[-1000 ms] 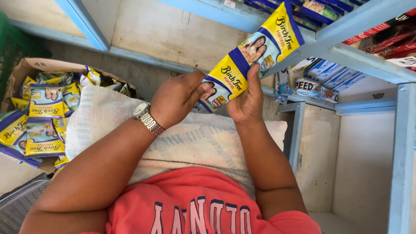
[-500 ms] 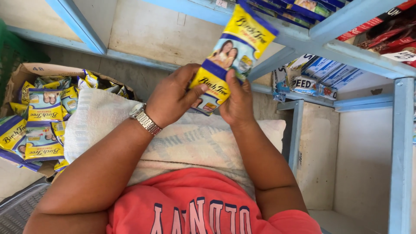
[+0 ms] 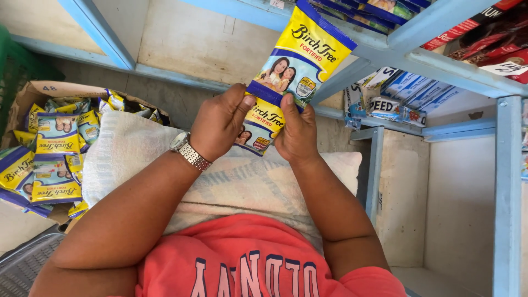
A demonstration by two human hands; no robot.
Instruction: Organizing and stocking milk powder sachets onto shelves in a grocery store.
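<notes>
Head view: both hands grasp a strip of yellow-and-blue sachets (image 3: 300,66). The left hand (image 3: 220,124) pinches the strip's left edge with the thumb on the seam; the right hand (image 3: 297,135) presses its thumb on the same seam from the other side. Half a second ago the top sachet leaned left and sat lower; now it stands higher and tilts right, its upper end reaching the blue shelf (image 3: 385,52) overhead. A second ago it lay tilted further right, so the strip has been swung back and forth at the seam, which suggests the hands are working that joint between two sachets.

The sachets are glossy foil, yellow above a blue band, each with a small picture of two people. A second sachet (image 3: 261,129) hangs folded behind the thumbs, below the shelf. Left of the shelf, a cardboard box (image 3: 33,93) holds more of the same sachets. A pale cloth (image 3: 242,181) covers the lap under the hands.
</notes>
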